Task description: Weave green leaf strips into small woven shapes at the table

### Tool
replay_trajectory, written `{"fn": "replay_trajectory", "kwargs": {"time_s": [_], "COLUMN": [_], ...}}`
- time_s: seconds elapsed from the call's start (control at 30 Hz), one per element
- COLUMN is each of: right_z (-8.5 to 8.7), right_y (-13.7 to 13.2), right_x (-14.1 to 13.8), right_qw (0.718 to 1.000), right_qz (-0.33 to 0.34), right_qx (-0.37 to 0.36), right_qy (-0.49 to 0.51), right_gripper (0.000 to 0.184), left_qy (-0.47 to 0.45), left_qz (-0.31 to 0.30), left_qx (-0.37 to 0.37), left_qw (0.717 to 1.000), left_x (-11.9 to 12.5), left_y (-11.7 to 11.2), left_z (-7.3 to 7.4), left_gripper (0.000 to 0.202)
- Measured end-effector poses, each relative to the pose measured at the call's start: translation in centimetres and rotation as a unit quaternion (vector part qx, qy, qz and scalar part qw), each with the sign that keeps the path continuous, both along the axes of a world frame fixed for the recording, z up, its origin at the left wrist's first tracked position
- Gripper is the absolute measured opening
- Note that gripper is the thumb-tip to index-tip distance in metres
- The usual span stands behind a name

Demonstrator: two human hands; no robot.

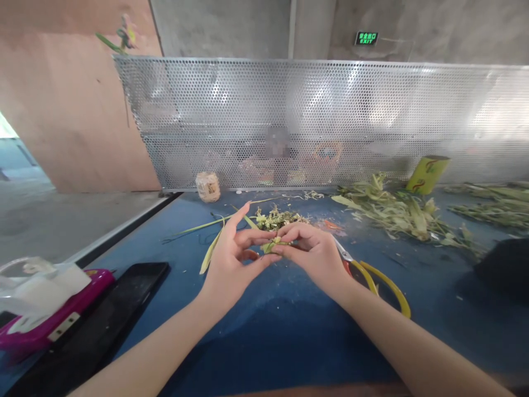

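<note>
The right hand (320,253) has its grip closed on a small green sprig (271,245), with the thumb and the fingertips pinching it. The left hand (229,256) holds the same sprig from the other side, also between thumb and fingertips, while one of its fingers points upward. The sprig is above the middle of the blue counter (264,342), between the two hands.

Just behind the fingers lies a small pile of plant scraps (276,219). A long pale-green leaf (211,251) lies beside the left hand, partly covered by it. Next to the right hand are scissors (388,278) with yellow handles; the hand and the forearm hide a part of them.

Farther out, toward the far right corner, there is a heap of leafy stalks (397,212), and behind it a yellow-green container (427,173) stands tilted. Near the far left corner stands a pale roll-like object (208,186). Along the left edge lie a black phone (111,314) and a magenta case (41,333), with a white packet (53,289) on top of the case. A perforated metal screen (248,94) rises along the far edge.
</note>
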State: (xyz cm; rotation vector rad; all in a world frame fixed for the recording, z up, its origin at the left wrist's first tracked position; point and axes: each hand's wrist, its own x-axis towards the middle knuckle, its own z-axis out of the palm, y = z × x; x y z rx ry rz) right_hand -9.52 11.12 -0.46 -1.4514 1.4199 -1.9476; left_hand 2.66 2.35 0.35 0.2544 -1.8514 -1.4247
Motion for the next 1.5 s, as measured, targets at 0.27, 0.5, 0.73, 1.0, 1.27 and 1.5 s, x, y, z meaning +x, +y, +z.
{"fn": "replay_trajectory", "kwargs": {"time_s": [0.27,0.5,0.73,1.0,1.27,1.5], "right_z": [0.2,0.4,0.4,0.4,0.5,0.8], "right_y": [0.4,0.4,0.2,0.1,0.0,-0.3], "right_x": [0.3,0.0,-0.3,-0.4,-1.8,-4.3], "right_qw": [0.995,0.975,0.954,0.962,0.973,0.967], "right_qz": [-0.037,-0.092,-0.145,-0.123,-0.194,-0.242], "right_qx": [-0.054,-0.04,-0.036,-0.025,0.04,0.033], "right_qy": [0.071,0.196,0.26,0.242,0.115,-0.073], "right_gripper": [0.007,0.011,0.011,0.012,0.013,0.021], "left_qy": [0.015,0.004,-0.01,-0.021,-0.021,-0.05], "left_qz": [0.023,0.025,0.07,0.073,0.053,0.072], "left_qx": [-0.002,0.074,0.022,0.02,0.094,0.061], "left_qw": [1.0,0.997,0.997,0.997,0.994,0.994], "left_x": [0.1,0.1,0.3,0.3,-0.3,-0.3], "left_y": [0.3,-0.1,0.1,-0.2,-1.5,-2.6], "left_z": [0.2,0.4,0.4,0.4,-0.2,-0.7], "left_gripper": [0.083,0.084,0.085,0.079,0.071,0.07]}}
